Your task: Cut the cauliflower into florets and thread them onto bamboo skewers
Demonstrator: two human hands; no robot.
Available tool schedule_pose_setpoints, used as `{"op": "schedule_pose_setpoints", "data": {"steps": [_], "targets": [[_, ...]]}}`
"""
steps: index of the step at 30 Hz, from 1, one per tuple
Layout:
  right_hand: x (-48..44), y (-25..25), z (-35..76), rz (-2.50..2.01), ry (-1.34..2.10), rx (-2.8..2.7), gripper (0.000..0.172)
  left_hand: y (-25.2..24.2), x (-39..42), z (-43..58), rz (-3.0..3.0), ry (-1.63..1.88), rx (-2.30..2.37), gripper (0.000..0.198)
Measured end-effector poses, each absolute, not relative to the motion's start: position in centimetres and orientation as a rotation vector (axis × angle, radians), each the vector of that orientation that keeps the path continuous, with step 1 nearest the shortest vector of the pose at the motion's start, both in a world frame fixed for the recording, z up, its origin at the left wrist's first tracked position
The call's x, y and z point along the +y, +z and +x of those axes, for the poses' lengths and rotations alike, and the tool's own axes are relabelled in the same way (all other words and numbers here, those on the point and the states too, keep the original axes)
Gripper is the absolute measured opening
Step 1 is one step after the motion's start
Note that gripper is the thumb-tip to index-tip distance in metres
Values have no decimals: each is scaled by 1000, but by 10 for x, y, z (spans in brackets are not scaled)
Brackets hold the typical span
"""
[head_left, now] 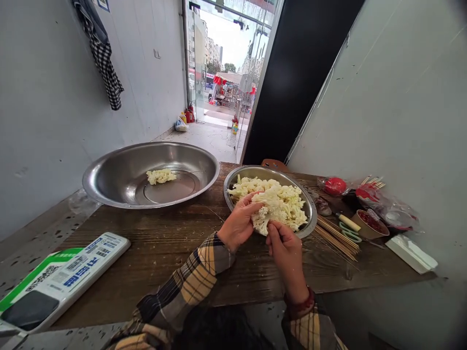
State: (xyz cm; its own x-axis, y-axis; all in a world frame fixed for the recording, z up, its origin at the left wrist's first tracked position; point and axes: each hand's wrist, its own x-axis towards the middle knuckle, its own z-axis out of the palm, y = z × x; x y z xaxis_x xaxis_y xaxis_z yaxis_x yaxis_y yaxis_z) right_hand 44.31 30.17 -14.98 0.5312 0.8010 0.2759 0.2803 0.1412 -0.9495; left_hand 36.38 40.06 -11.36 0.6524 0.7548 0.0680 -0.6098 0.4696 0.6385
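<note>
My left hand (241, 218) is closed around the side of a cream-white cauliflower piece (272, 206), thumb on top. At the lower edge of that piece, my right hand (286, 243) pinches with thumb and fingertips; whether a thin stick is hidden in the pinch I cannot tell. Both hands are over the near rim of a steel bowl (311, 214) heaped with cauliflower florets (294, 199). To the left stands a larger steel basin (109, 182). One cauliflower cluster (161, 176) lies in it, with a thin stick showing at its right.
Bamboo skewers (337, 238) lie right of the bowl, beside green-handled scissors (349, 233) and a tub of red contents (370, 224). Plastic-wrapped packages (383, 204) and a white box (411, 253) are farther right. A white device with a printed label (80, 272) occupies the table's left front.
</note>
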Motion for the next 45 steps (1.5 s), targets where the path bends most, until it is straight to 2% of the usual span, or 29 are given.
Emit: {"op": "schedule_pose_setpoints", "data": {"steps": [9,17,21,32,45], "targets": [[305,-150,437,-1414,484,-994,33,-116,400,364,699,858,204,53],[306,-161,440,-1456,377,-984,33,-114,393,367,734,869,163,41],[306,-163,441,-1445,360,-971,35,-114,391,367,749,857,163,42],[307,-158,442,-1349,604,-824,37,-115,394,365,757,848,181,45],[304,-165,443,-1380,633,-822,40,-111,396,360,710,870,276,53]]}}
